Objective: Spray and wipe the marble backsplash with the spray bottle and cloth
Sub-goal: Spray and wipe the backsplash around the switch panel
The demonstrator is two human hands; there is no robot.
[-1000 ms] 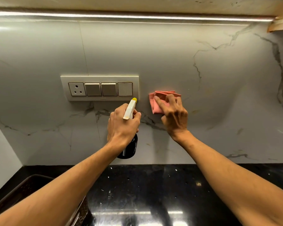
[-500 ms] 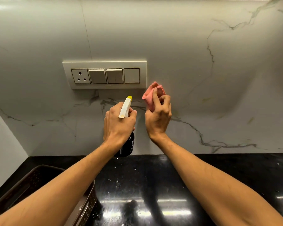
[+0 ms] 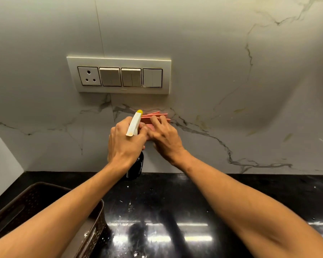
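The white marble backsplash [image 3: 222, 75] with grey veins fills the wall ahead. My left hand [image 3: 124, 144] grips a spray bottle [image 3: 134, 125] with a white head, a yellow nozzle tip and a dark body that hangs below my fist. Its nozzle points at the wall. My right hand [image 3: 165, 140] presses a folded pink cloth [image 3: 155, 116] flat against the marble, just below the switch plate. The bottle head and my fingers hide most of the cloth.
A cream switch plate [image 3: 119, 75] with one socket and three switches is set in the wall above my hands. A glossy black countertop [image 3: 231, 198] runs below. A dark brown perforated basket [image 3: 26, 207] stands at the lower left.
My right hand has slid the cloth down and left across the marble until it lies beside the spray bottle. The view has tilted down and drawn closer to the wall.
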